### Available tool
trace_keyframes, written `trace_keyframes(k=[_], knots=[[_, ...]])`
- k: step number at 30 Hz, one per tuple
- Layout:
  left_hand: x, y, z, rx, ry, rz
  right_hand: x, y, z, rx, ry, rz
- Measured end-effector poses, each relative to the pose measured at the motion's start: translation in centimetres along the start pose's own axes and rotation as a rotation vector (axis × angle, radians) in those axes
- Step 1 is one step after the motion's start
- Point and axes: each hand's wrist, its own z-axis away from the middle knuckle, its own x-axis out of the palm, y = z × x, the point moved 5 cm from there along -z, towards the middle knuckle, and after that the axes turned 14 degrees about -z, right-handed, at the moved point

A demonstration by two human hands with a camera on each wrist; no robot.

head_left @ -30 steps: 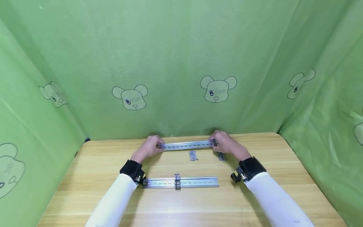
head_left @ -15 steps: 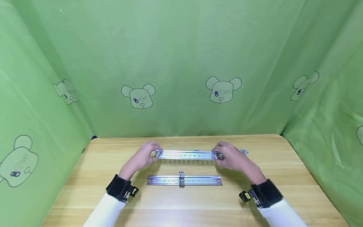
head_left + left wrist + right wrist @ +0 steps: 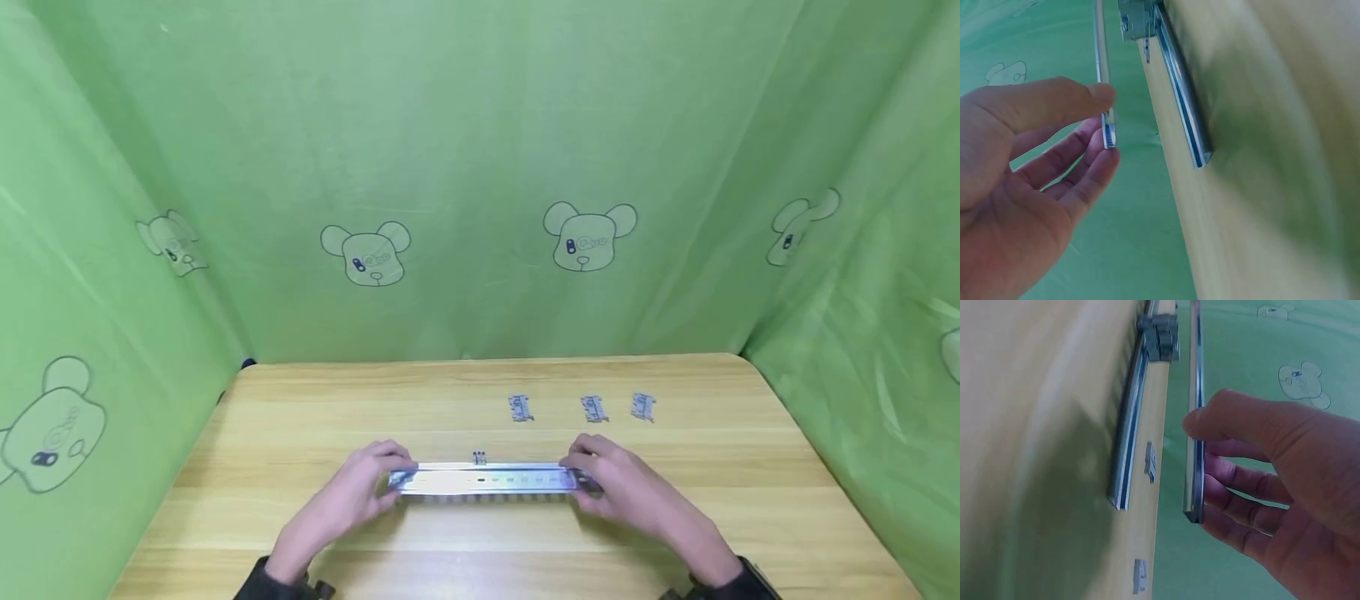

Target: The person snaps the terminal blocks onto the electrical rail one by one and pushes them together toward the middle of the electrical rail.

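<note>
A slotted metal DIN rail [image 3: 487,481] is held level above the table by both hands, one at each end. My left hand [image 3: 358,490] pinches its left end between thumb and fingers; the right hand [image 3: 622,483] grips the other end the same way. Beneath, apart from the held rail, a second DIN rail [image 3: 1127,431] lies on the tabletop, mostly hidden in the head view. Small grey terminal blocks [image 3: 1160,339] sit clipped on that lower rail, and their tops [image 3: 479,457] show just behind the raised one.
Three loose grey terminal blocks lie toward the back right of the wooden table [image 3: 315,408]: a left one [image 3: 521,407], a middle one [image 3: 595,408] and a right one [image 3: 642,407]. A green curtain [image 3: 465,167] with bear drawings surrounds the table at the back and sides.
Both hands have lifted the rail from the table's back and brought it nearer, over the second rail. The loose terminal blocks are uncovered now. The head view has shifted slightly.
</note>
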Motion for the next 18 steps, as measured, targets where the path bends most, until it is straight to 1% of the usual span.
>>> trace_keyframes(k=[2,4,9,14,18], knots=[[0.1,0.5,0.7,0.002,0.01,0.002,0.4,-0.5,0.5,0.0,-0.004,-0.009],[0.4,0.9,1.3,0.008,0.002,0.01,0.9,-0.8,1.0,0.012,-0.02,-0.019],[1.8,1.5,2.5,-0.002,-0.068,0.041,2.2,-0.8,2.1,0.088,-0.084,-0.05],[2.9,1.6,2.7,-0.027,-0.088,0.057,3.1,-0.5,2.8,0.168,-0.137,-0.113],[3.2,1.5,2.6,-0.042,-0.108,0.083,3.5,-0.3,3.0,0.214,-0.172,-0.135]])
